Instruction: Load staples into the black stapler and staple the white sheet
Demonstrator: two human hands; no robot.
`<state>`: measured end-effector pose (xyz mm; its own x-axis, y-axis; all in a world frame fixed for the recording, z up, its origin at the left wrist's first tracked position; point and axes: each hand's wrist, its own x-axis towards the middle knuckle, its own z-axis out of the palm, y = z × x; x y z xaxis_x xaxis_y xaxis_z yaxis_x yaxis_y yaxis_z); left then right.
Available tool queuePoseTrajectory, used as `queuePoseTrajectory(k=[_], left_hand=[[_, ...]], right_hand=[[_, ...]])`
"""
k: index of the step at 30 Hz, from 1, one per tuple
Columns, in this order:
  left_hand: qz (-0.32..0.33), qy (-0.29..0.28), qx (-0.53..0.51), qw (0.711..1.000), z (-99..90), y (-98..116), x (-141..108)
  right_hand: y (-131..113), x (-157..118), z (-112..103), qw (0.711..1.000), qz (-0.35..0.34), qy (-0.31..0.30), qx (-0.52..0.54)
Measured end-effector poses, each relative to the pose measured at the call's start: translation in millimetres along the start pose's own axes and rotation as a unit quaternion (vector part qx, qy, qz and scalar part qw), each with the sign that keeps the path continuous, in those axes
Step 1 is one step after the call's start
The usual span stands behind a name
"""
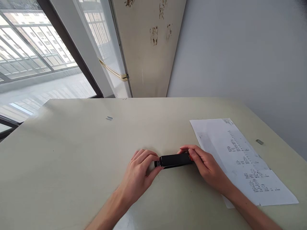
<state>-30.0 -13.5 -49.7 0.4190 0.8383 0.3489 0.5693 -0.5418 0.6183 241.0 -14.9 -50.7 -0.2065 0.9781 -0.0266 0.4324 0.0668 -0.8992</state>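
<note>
A black oblong object lies lengthwise between both hands, over the pale table. My left hand pinches its left end, thumb below and fingers above, beside a narrower black tip with small pale markings. My right hand closes round the right end, where a bit of red shows next to the thumb. The fingers hide part of that end. Whether the object's underside touches the table I cannot tell.
Printed paper sheets lie on the right, partly under my right forearm. A small grey piece rests beyond them, and small grey strips lie at the back left. A wall borders the table's right side.
</note>
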Motion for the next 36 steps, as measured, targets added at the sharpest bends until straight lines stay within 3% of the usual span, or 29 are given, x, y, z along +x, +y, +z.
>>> queuePoseTrajectory(k=[15, 19, 22, 24, 27, 32, 36], left_hand=[[0.005, -0.005, 0.003, 1.0, -7.9, -4, -3], [-0.047, -0.036, -0.041, 0.997, -13.8, -3, -2], [-0.117, -0.052, -0.136, 0.982, -18.2, 3, -2], [-0.157, -0.043, -0.231, 0.959, -19.3, 6, -1], [-0.209, -0.007, -0.387, 0.898, -16.9, 6, 0], [-0.27, 0.054, -0.587, 0.762, -11.6, 4, 7], [-0.325, 0.062, -0.688, 0.646, -10.1, 11, 11]], right_hand=[[1, 0, 2, 1.0, 0.007, 0.028, -0.01], [2, 0, -2, 1.0, 0.004, -0.003, -0.013], [0, -1, -3, 0.999, -0.014, -0.037, -0.033], [-3, -1, -3, 0.997, -0.024, -0.046, -0.056], [-5, 0, 0, 0.996, -0.029, -0.042, -0.073], [-11, -3, 2, 0.999, 0.013, -0.045, -0.019], [-23, -8, 4, 0.992, 0.07, -0.065, 0.078]])
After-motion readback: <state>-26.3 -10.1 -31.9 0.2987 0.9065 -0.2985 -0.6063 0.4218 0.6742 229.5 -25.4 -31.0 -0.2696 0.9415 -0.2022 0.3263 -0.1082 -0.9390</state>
